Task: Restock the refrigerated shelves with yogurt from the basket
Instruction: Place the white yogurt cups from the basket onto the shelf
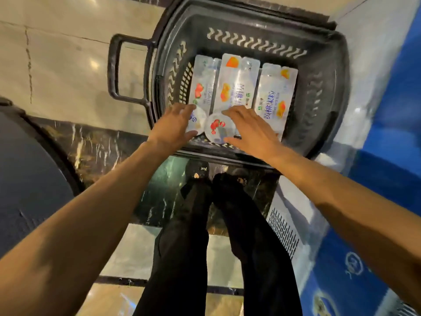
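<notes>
In the dark slotted plastic basket [323,92], the left hand [173,122] is spanning a blue-labelled white yogurt cup [197,121] and the right hand [249,127] a strawberry-lidded round cup [216,130]; I cannot tell whether either is gripping.
</notes>
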